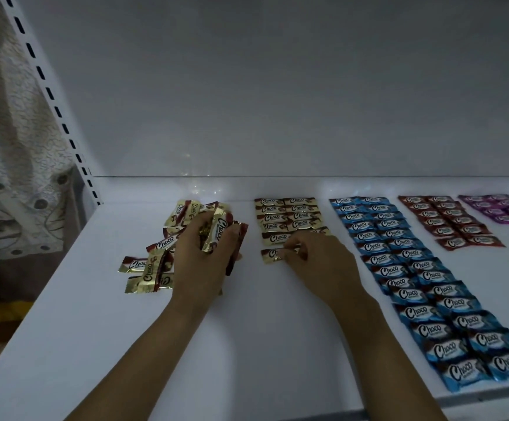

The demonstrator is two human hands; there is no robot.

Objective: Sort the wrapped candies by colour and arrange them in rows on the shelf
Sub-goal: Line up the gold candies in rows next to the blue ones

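Blue rows [414,268], red rows [454,221] and purple rows [499,208] look done on the shelf [125,344]. Gold rows [286,214] only part built, loose gold pile [147,268] left. My left grip [204,256] is curled round a gold bunch [213,232]. Right grip [323,262] pinches one gold candy [270,256] at the rows' front end.

Head view, one wide-angle camera: riding on the person's head, looking forward and down across the white shelf [247,344] from its front edge, facing the grey back panel [277,86]. Sitting close: the left hand [201,259], right hand [323,262] and gold candies [274,238] are occupying mid-frame. The slotted upright [49,95] is slanting up the left side; blue candies [429,287] are running toward the lower right corner.
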